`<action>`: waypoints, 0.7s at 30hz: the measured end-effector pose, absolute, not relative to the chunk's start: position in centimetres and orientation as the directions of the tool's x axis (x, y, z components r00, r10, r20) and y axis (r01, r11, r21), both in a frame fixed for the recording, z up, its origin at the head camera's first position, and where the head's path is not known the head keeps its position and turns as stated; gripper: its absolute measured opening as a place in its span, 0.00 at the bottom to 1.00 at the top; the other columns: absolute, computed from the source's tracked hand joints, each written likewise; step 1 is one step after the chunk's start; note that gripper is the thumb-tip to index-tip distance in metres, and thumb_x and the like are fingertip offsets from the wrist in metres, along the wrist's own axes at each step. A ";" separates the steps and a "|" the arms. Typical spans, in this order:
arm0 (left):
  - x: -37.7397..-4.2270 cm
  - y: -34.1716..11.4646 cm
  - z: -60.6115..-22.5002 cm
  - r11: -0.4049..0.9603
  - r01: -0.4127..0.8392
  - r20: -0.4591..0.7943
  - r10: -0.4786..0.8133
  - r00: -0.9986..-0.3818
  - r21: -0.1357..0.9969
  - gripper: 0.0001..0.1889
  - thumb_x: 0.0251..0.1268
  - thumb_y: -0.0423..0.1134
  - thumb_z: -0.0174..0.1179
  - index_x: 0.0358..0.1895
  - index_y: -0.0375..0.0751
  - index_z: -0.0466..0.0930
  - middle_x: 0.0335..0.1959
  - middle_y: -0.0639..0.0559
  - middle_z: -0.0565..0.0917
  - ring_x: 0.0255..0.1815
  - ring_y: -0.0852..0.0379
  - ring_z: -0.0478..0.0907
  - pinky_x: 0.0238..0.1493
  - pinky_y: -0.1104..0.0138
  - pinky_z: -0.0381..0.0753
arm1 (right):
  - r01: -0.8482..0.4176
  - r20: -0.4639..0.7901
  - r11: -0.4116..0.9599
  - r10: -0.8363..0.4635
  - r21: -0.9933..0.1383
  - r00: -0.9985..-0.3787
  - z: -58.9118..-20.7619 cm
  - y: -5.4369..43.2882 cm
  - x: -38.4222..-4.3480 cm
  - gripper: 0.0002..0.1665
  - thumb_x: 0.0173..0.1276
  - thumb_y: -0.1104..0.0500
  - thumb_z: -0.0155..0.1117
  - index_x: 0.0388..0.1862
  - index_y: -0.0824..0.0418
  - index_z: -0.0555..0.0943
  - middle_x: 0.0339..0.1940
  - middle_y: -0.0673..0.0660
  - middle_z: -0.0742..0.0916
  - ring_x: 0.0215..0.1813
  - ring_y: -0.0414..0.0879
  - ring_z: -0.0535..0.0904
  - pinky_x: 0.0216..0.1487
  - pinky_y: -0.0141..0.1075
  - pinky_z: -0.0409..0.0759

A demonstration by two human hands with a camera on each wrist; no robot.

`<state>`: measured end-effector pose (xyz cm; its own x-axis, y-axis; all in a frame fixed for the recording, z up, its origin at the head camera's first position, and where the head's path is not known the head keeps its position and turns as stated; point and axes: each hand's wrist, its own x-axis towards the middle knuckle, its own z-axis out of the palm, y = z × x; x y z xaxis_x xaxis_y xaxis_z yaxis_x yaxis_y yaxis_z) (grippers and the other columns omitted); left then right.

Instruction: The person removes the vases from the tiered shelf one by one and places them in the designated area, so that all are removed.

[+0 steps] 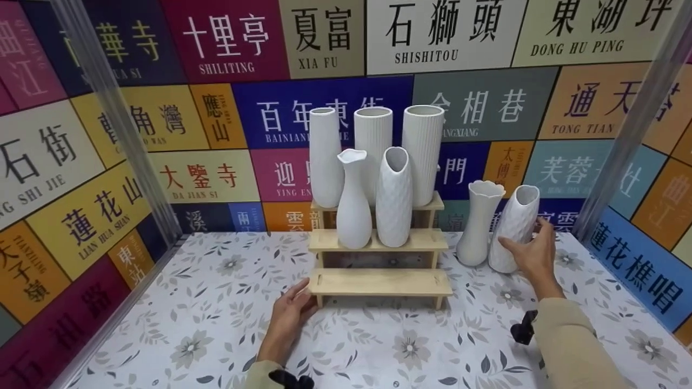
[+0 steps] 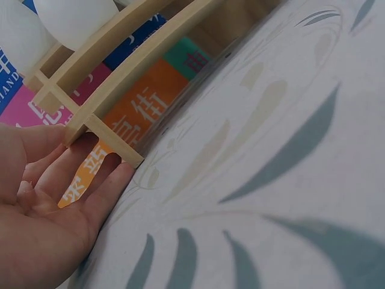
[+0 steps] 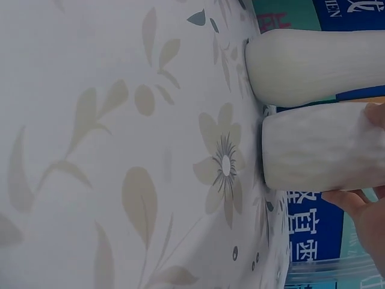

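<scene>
Right hand (image 1: 534, 260): thumb and fingers closed round the lower-to-middle part of a dimpled white vase (image 1: 511, 229), thumb on the near side, other fingertips on the far right side; vase near upright, slant-cut mouth at top, base down at the tablecloth; full contact there cannot be judged. Left hand (image 1: 290, 317): thumb against the left end of the lowest step of a wooden stand (image 1: 381, 282), fingers curved around the leg beneath, seen in the left wrist view. Just left of the held vase stands a scalloped-rim vase (image 1: 477, 224). Stand has three steps. Middle step: bottle-shaped vase (image 1: 354, 221) with wavy lip at left, second dimpled vase (image 1: 394, 208) beside it at right. Top step, left to right: smooth tapered vase (image 1: 325, 156), ribbed vase (image 1: 373, 132), another ribbed vase (image 1: 424, 156). All white. Under everything, a white tablecloth (image 1: 227, 329) printed with grey leaves and flowers; behind, a wall (image 1: 227, 48) of coloured, lettered panels.
</scene>
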<state>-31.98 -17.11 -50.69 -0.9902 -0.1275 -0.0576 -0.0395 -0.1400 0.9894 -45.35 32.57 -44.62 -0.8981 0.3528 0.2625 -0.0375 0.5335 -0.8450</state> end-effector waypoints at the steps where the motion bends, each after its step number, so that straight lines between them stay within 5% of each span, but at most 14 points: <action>1: -32.0 -17.0 -50.7 -0.138 -0.047 -0.065 -0.130 -0.989 0.989 0.26 0.80 0.40 0.49 0.76 0.38 0.62 0.71 0.33 0.71 0.69 0.44 0.75 0.66 0.60 0.81 | -0.035 0.260 0.531 0.356 -0.847 -0.897 -44.7 32.6 -45.3 0.60 0.63 0.52 0.73 0.81 0.61 0.44 0.78 0.70 0.61 0.77 0.65 0.59 0.78 0.59 0.62; 21: -32.1 -17.2 -50.5 -0.148 -0.047 -0.069 -0.148 -0.987 0.988 0.27 0.79 0.39 0.50 0.76 0.35 0.62 0.72 0.32 0.70 0.68 0.43 0.76 0.65 0.59 0.82 | -0.051 0.242 0.460 0.368 -0.886 -0.898 -45.8 31.8 -44.2 0.54 0.69 0.50 0.67 0.83 0.58 0.46 0.80 0.65 0.61 0.78 0.64 0.62 0.78 0.55 0.65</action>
<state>-32.11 -17.16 -50.47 -0.9866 -0.1480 -0.0689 -0.0469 -0.1477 0.9879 -44.18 31.82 -45.85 -0.8978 0.3679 0.2422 -0.0507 0.4600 -0.8864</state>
